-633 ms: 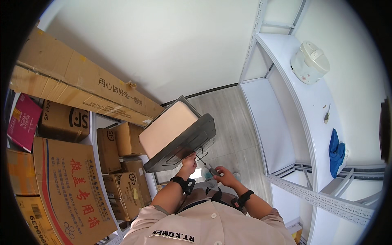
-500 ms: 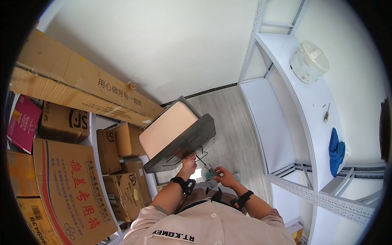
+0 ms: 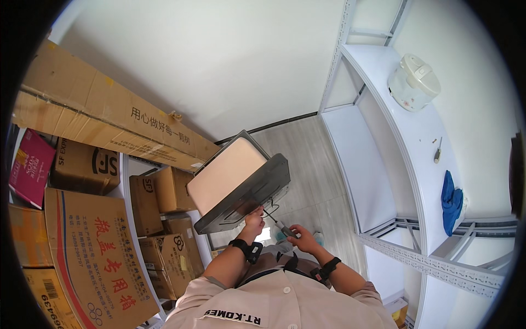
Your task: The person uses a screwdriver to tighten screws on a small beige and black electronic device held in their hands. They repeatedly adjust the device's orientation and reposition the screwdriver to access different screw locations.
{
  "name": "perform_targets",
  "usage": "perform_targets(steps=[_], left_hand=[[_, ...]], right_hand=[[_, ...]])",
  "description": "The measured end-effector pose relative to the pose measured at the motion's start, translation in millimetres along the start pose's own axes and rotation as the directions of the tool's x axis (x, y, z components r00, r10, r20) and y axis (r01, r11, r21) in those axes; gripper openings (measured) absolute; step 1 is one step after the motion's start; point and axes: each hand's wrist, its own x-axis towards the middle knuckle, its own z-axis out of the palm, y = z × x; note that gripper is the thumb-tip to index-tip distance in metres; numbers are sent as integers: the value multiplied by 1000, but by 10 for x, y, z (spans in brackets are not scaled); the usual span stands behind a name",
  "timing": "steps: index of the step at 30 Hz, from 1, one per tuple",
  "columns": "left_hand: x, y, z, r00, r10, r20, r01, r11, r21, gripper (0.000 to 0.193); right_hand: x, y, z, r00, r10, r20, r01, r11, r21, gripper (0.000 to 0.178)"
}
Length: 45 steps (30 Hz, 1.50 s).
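A dark box-shaped appliance (image 3: 241, 189) with a pale, peach-coloured panel stands tilted in front of me. My left hand (image 3: 253, 217) grips its lower dark edge. My right hand (image 3: 300, 237) holds a thin screwdriver (image 3: 278, 222), whose shaft points up-left and meets the appliance's underside near a small wire loop. Both wrists wear black bands.
Cardboard boxes (image 3: 104, 257) fill shelves on the left, with a long flat carton (image 3: 104, 118) on top. A white metal rack (image 3: 405, 142) on the right carries a white rice cooker (image 3: 413, 82), a blue cloth (image 3: 451, 200) and a small screwdriver (image 3: 437, 150). Grey plank floor (image 3: 307, 159) lies ahead.
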Motion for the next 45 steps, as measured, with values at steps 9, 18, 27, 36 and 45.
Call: perform_targets(steps=[9, 18, 27, 36, 45], left_hand=[[-42, 32, 20, 1000, 0, 9, -1, 999, 47, 10], [-22, 25, 28, 1000, -17, 2, 17, 1000, 0, 10], [120, -36, -73, 1000, -9, 21, 9, 1000, 10, 12], [54, -50, -49, 994, -19, 103, -14, 950, 312, 19], [130, -131, -30, 995, 93, 42, -102, 910, 403, 27]], right_hand=[[-19, 1, 27, 1000, 11, 22, -13, 997, 78, 39], [-32, -32, 32, 999, 5, 45, -9, 997, 75, 40], [25, -29, 37, 999, 22, 38, -26, 995, 100, 36], [71, -59, 49, 958, 194, 212, -257, 907, 333, 37], [243, 249, 221, 940, 296, -168, -212, 896, 390, 34]])
